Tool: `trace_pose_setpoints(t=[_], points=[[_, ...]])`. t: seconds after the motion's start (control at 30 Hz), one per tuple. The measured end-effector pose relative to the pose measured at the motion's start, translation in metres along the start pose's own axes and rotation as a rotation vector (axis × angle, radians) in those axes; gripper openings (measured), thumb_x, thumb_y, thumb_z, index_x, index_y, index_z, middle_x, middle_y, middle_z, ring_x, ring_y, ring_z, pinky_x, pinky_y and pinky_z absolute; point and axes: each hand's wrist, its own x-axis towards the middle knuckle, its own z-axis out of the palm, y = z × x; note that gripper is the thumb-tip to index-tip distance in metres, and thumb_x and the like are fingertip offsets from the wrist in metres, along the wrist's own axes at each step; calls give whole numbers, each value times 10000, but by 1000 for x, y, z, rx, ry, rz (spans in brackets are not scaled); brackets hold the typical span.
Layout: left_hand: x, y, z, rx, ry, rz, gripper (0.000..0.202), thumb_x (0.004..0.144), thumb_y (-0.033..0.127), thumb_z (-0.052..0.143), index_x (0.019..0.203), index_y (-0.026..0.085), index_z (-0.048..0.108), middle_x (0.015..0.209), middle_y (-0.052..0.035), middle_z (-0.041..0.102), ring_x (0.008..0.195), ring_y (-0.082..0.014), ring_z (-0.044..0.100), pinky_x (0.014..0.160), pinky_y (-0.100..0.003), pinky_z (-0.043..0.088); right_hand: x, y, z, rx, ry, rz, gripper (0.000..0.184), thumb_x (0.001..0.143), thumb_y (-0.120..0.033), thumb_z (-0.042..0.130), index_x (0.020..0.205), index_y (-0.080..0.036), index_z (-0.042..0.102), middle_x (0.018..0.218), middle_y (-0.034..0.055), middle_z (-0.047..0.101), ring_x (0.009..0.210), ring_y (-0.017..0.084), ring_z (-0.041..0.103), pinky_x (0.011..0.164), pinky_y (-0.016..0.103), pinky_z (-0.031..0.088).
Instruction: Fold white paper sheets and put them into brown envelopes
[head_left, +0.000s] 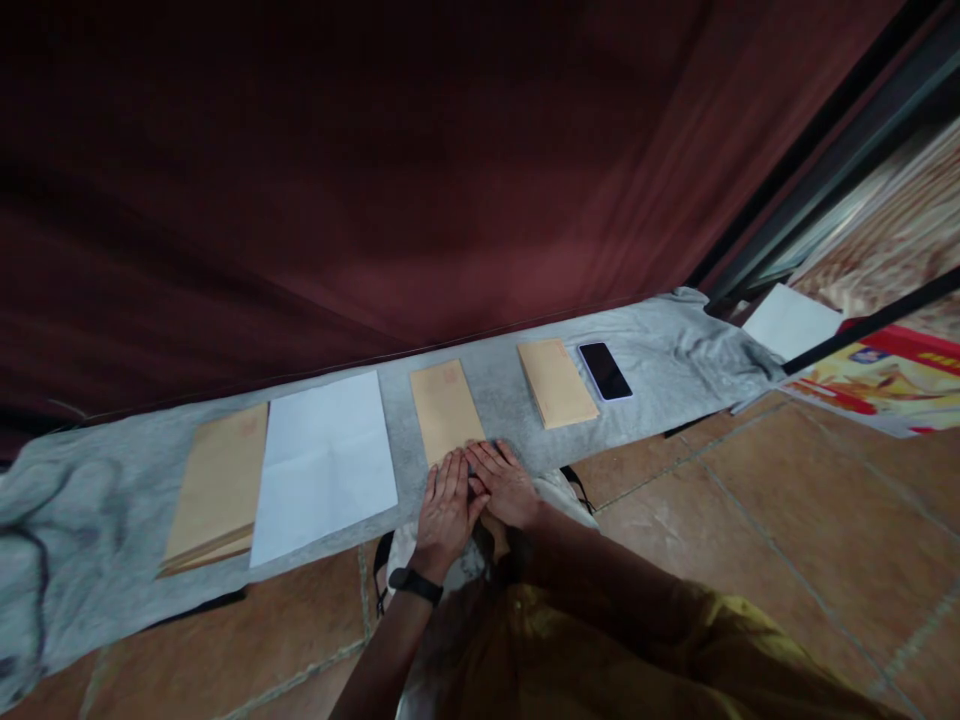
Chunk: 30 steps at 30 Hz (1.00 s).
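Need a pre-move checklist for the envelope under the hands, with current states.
1. Left hand and right hand both on middle envelope: ok, laid over its near end.
2. Near end folded or shut: cannot tell, hands cover it.
3. Paper apart from middle envelope: ok, strip of cloth between.
4. Paper apart from left pile: not ok, edges meet or overlap.
5. Phone off right pile: ok, lies beside it.
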Motion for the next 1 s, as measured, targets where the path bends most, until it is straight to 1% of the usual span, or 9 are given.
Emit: trace_pose_setpoints(t=[0.1, 0.23, 0.43, 0.53, 0.77, 0.87, 1.0], points=[[-1, 2, -1, 13, -9, -16, 715, 985, 534, 347, 1529, 70, 332, 1577, -183, 393, 1499, -279, 309, 1227, -508, 260, -1, 1, 0, 9, -9, -8, 527, 1050, -362, 383, 1533, -153, 376, 1593, 98, 382, 1473, 218, 337, 1241, 451, 193], [-2, 2, -2, 27, 1, -33, 700, 985, 539, 343, 1524, 92, 353, 1572, -165, 409, 1495, -275, 319, 1227, -506, 255, -3, 1, -2, 8, -8, -6, 509, 1053, -361, 378, 1517, -153, 403, 1599, 95, 369, 1471, 224, 344, 1233, 456, 209], [-8, -9, 2, 42, 47, -59, 706, 980, 539, 366, 1522, 87, 354, 1567, -188, 408, 1486, -291, 336, 1218, -518, 266, -5, 1, -4, -7, 0, 11, 539, 1023, -340, 463, 1526, -163, 389, 1586, 112, 389, 1455, 234, 369, 1223, 470, 236], [-12, -15, 5, 56, 51, -63, 702, 988, 529, 353, 1523, 75, 344, 1573, -195, 394, 1493, -289, 322, 1224, -524, 251, -7, 2, -5, -12, 9, 15, 540, 1027, -346, 453, 1526, -149, 388, 1588, 112, 387, 1453, 234, 370, 1223, 464, 238], [-15, -17, 9, 56, 48, -78, 708, 979, 519, 386, 1539, 93, 309, 1585, -197, 372, 1505, -286, 293, 1230, -537, 235, -16, 9, -6, -25, 23, 34, 573, 1013, -354, 479, 1541, -160, 369, 1583, 106, 395, 1449, 240, 375, 1224, 465, 242], [-15, -17, 8, 68, 36, -72, 706, 970, 461, 422, 1542, 69, 289, 1594, -205, 350, 1515, -288, 264, 1240, -534, 218, -19, 11, -10, -22, 22, 45, 560, 1017, -339, 467, 1535, -142, 380, 1581, 110, 399, 1455, 245, 364, 1219, 462, 258], [-16, -16, 6, 105, -4, -47, 705, 923, 237, 440, 1560, 36, 213, 1618, -212, 290, 1526, -282, 225, 1256, -518, 191, -15, 1, -17, -18, 37, 81, 543, 1032, -339, 426, 1526, -116, 392, 1569, 131, 416, 1470, 259, 336, 1222, 485, 248]])
